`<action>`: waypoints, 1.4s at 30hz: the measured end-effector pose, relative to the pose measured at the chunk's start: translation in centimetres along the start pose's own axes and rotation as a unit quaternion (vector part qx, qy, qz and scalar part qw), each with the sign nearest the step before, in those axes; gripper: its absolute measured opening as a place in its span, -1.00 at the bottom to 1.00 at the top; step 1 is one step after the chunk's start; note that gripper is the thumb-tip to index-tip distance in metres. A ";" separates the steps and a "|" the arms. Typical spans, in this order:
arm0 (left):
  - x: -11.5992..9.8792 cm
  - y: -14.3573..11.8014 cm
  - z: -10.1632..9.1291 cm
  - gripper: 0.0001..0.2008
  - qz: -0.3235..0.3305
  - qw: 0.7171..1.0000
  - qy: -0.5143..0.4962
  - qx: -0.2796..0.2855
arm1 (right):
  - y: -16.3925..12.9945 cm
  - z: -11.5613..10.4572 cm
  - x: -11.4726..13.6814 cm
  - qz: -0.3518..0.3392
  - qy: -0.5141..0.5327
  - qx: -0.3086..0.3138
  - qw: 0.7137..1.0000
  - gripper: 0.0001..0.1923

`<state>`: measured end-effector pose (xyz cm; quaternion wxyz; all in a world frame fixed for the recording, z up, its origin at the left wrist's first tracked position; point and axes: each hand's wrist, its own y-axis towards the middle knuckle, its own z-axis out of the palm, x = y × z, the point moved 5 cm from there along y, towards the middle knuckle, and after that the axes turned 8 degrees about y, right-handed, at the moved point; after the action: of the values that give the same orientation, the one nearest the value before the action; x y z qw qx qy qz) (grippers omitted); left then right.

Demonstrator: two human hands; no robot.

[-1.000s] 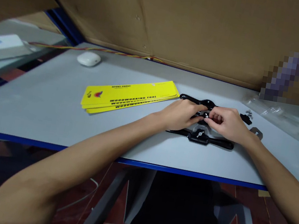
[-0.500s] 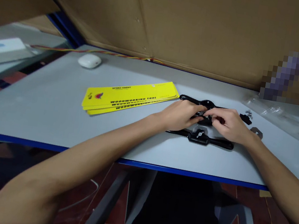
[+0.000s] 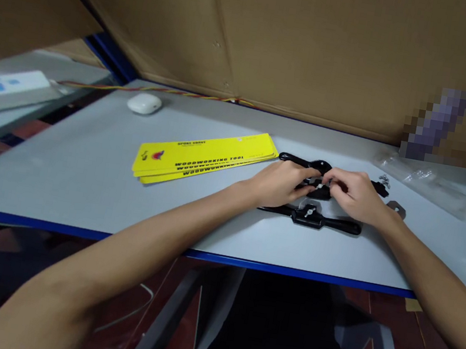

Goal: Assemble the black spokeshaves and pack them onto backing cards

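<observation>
A black spokeshave body [image 3: 319, 194] with small silver hardware lies between my two hands on the table. My left hand [image 3: 286, 182] is closed on its left side, thumb and fingers gripping it. My right hand [image 3: 355, 195] has its fingertips pinched together over the middle of the tool; whatever is in the pinch is hidden. Just behind is a black handle with a rounded part [image 3: 293, 159], partly covered by my fingers. Nearer the front edge lies another black spokeshave [image 3: 309, 218], with a silver wing-shaped screw on its body.
Small silver screws [image 3: 384, 180], a black cap piece [image 3: 379, 189] and a grey metal blade [image 3: 396, 209] lie right of my hands. Behind them is a clear plastic sleeve [image 3: 431, 187]. Yellow cards [image 3: 204, 158] are stacked at left, near a white rounded case [image 3: 144, 103].
My right fingertips have shifted slightly, and more of the silver hardware on the middle spokeshave shows. The whole view has tilted a little; the other objects stay where they lay.
</observation>
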<state>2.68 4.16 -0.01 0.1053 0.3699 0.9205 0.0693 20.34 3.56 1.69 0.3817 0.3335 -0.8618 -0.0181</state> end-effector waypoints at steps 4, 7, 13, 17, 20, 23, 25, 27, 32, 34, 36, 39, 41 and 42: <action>0.0 0.0 0.2 -0.55 0.000 1.000 0.009 0.001 | 0.1 0.0 0.0 0.008 0.005 0.001 1.000 -0.87; 0.0 0.1 0.2 -0.55 -0.006 1.000 0.007 0.003 | 0.1 0.0 0.1 0.008 0.011 0.002 1.000 -0.87; -0.1 0.0 -0.1 -0.51 -0.002 1.000 -0.001 0.012 | 0.0 0.3 0.5 -0.024 0.008 0.020 0.999 -0.86; 0.1 -0.1 -0.2 -0.48 0.007 1.000 -0.012 0.006 | 0.0 0.4 0.3 -0.010 0.024 0.022 0.999 -0.88; 0.1 -0.1 -0.3 -0.49 0.007 1.000 -0.010 0.014 | -0.1 0.3 0.1 0.012 0.046 0.022 0.999 -0.90; 0.0 0.0 -0.5 -0.52 -0.008 1.000 -0.004 0.027 | -0.1 0.2 0.1 0.021 0.054 0.015 0.998 -0.90; 0.0 0.0 -0.7 -0.53 -0.023 0.999 0.000 0.036 | -0.1 0.1 0.0 0.026 0.059 0.008 0.998 -0.85; -0.1 0.0 -0.7 -0.52 -0.034 0.998 0.007 0.044 | -0.1 0.1 -0.1 0.031 0.068 0.003 0.997 -0.79; -0.1 -0.1 -0.8 -0.53 -0.026 0.999 0.012 0.039 | -0.1 0.2 -0.3 0.041 0.087 0.006 0.995 -0.74; -0.1 -0.1 -0.8 -0.53 -0.026 0.999 0.012 0.037 | 0.0 0.2 -0.3 0.045 0.088 0.008 0.995 -0.74; 0.0 -0.1 -0.8 -0.52 -0.029 0.999 0.013 0.042 | 0.0 0.3 -0.4 0.048 0.087 0.011 0.995 -0.74; -0.1 -0.1 -0.9 -0.52 -0.037 0.998 0.014 0.057 | 0.0 0.3 -0.4 0.045 0.089 0.012 0.995 -0.74; -0.2 -0.1 -0.9 -0.51 -0.042 0.997 0.014 0.063 | 0.0 0.3 -0.4 0.044 0.093 0.009 0.995 -0.74; -0.2 0.0 -1.0 -0.51 -0.044 0.997 0.015 0.066 | 0.0 0.3 -0.4 0.045 0.094 0.007 0.995 -0.74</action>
<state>2.55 3.95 0.95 0.0698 0.3345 0.9398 0.0088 20.38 3.72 1.21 0.4594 0.2973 -0.8362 0.0363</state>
